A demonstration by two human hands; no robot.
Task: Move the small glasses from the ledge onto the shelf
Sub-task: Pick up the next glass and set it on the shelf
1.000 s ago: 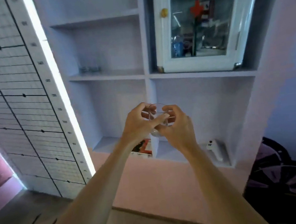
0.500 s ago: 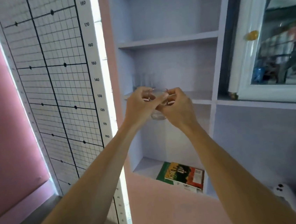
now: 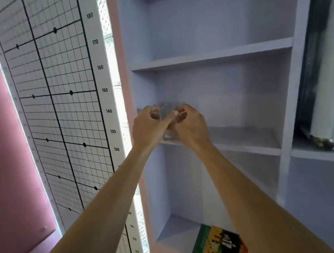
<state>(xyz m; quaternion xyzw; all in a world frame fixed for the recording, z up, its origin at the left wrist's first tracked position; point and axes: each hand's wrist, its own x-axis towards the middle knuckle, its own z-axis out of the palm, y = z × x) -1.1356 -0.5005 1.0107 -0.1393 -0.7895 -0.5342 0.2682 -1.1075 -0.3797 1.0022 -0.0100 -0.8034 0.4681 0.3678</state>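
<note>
Left hand: the left hand (image 3: 148,126) sits centre frame, fingers curled in tight around the left side of the small glass (image 3: 167,122), thumb stretched across the front.
Right hand: the right hand (image 3: 190,124) mirrors it from the other side, fingers hooked over the rim, closed on the same glass, thumbs touching.
Where the glass is: cupped between both hands, its base right at the front lip of the shelf (image 3: 245,138), towards the left end of that middle compartment; whether the base is down on the board I cannot tell.
Behind it: faint clear shapes just above the knuckles, maybe other glasses (image 3: 169,105) at the back, too blurred to count.
How it will handle: by my reckoning light, rigid, slick-walled and breakable, so a knock on the shelf edge is the worry.
Where to hold: low on the side wall, fingers wrapped round, rather than pinching the thin rim.
Materials: clear glass, rounded tumbler form, thicker at the base; shelving is matte pale-lilac painted board, flat and square-edged.
Around: a gridded height chart (image 3: 56,96) fills the left of the frame; a glossy green book (image 3: 217,244) lies in the bottom compartment.
</note>
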